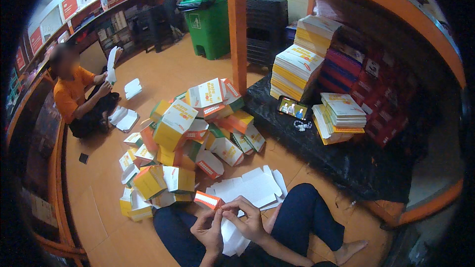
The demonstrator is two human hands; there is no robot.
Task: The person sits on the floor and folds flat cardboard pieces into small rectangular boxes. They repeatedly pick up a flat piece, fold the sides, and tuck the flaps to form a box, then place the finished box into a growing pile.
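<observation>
Between my bent knees I hold a partly folded cardboard food box [233,239], its white inside showing and an orange side panel with a white pattern standing up at the far left. My left hand [209,231] pinches the panel's corner between thumb and fingers. From the other side, my right hand [246,219] closes its thumb and forefinger at that same corner, so the fingertips nearly meet. Just beyond my hands, flat white box blanks [250,186] lie on the floor. A heap of folded yellow, white, orange and green boxes [174,124] rises ahead to the left.
On a low black-covered platform [356,168] at the right are a tall stack of flat blanks [297,66], a shorter stack [344,111] and a phone [293,108] with a lit screen. Another person [74,89] sits at left handling white card. A green bin [208,27] stands behind.
</observation>
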